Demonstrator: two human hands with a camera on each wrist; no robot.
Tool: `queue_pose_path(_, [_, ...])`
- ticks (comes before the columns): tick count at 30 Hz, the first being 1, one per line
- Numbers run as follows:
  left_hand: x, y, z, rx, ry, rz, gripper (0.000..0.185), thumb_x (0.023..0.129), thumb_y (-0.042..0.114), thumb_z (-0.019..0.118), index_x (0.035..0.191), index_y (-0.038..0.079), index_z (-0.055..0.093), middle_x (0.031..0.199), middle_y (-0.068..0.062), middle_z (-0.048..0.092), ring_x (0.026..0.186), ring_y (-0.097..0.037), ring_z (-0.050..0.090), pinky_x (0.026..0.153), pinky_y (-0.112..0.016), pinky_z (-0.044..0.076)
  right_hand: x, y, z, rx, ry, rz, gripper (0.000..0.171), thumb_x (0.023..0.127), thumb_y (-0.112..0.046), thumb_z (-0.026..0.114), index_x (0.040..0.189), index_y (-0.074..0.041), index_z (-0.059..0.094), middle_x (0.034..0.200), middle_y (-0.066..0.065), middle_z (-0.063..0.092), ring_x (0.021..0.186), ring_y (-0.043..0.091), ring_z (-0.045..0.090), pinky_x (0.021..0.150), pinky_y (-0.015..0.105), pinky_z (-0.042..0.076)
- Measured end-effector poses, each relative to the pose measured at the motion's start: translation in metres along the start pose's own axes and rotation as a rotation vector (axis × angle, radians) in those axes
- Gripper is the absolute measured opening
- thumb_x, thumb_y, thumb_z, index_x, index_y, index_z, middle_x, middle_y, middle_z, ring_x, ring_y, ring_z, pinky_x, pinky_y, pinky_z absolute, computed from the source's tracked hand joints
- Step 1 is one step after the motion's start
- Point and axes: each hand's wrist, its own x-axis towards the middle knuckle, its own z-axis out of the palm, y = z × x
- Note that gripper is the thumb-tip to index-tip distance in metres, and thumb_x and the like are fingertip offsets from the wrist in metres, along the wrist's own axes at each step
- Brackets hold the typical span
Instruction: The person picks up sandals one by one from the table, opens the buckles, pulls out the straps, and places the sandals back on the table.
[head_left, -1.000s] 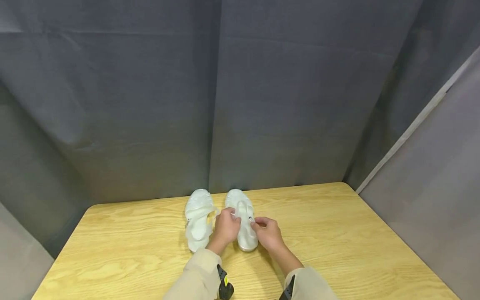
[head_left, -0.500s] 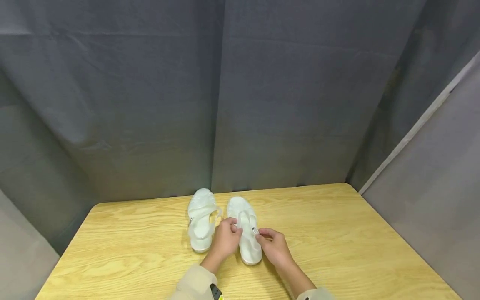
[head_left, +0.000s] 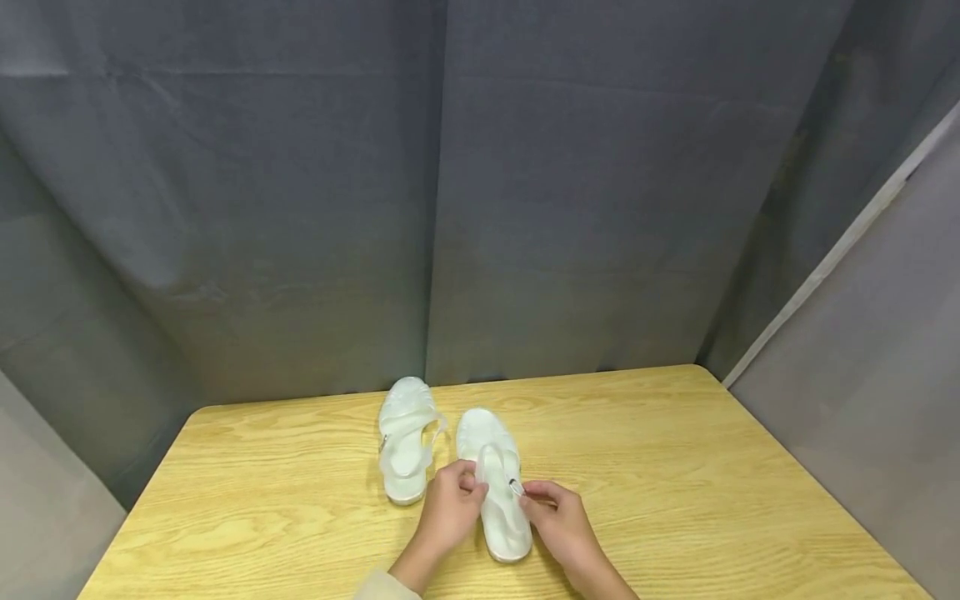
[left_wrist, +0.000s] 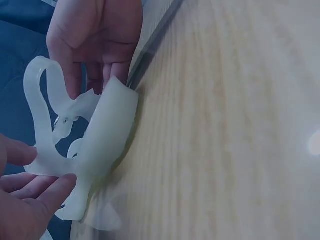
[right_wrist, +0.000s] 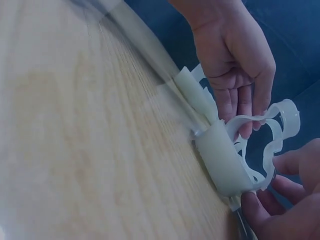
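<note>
Sandal [head_left: 501, 492] under hands, dragged nearer tabletop [head_left: 675, 467] front edge, clear of its mate [head_left: 405, 442] to left. Left hand [head_left: 450, 510] pinching strap [head_left: 487, 467]; right hand [head_left: 564, 521] pinching buckle [head_left: 515, 485]. Fastening apparently underway.

Two bare hands [head_left: 450, 510], ringless, with a scrap of beige sleeve [head_left: 386, 587] at one wrist.

A light wooden table [head_left: 675, 467] stands before dark grey curtains [head_left: 300, 208]; a paler panel [head_left: 862, 375], perhaps fabric, leans at right.
</note>
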Motion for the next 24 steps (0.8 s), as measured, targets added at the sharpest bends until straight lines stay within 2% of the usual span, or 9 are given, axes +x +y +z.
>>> queue_pose_path(7, [-0.014, -0.002, 0.001, -0.042, 0.002, -0.044, 0.027, 0.082, 0.004, 0.066, 0.105, -0.008, 0.061, 0.073, -0.005, 0.064, 0.065, -0.012, 0.061, 0.056, -0.021, 0.050, -0.013, 0.006, -0.003, 0.027, -0.022, -0.009, 0.038, 0.090, -0.019, 0.063, 0.116, 0.007, 0.057, 0.110, 0.016, 0.063, 0.098, 0.021, 0.062, 0.078, 0.028, 0.054])
queue_pose_path(15, [-0.029, 0.000, 0.001, -0.072, 0.001, -0.061, 0.026, 0.082, 0.005, 0.067, 0.105, -0.006, 0.062, 0.074, -0.004, 0.066, 0.067, -0.012, 0.062, 0.060, -0.021, 0.051, -0.022, 0.011, -0.005, -0.004, -0.034, -0.011, 0.040, 0.090, -0.023, 0.064, 0.116, 0.006, 0.057, 0.109, 0.015, 0.064, 0.100, 0.024, 0.063, 0.078, 0.028, 0.054])
queue_pose_path(24, [-0.041, 0.001, -0.001, -0.106, -0.016, -0.080, 0.030, 0.083, 0.006, 0.066, 0.108, -0.007, 0.060, 0.075, -0.004, 0.065, 0.069, -0.012, 0.062, 0.061, -0.021, 0.051, -0.033, 0.011, -0.004, 0.018, -0.024, 0.040, 0.041, 0.088, -0.026, 0.066, 0.115, 0.004, 0.059, 0.109, 0.011, 0.065, 0.096, 0.020, 0.063, 0.078, 0.028, 0.052])
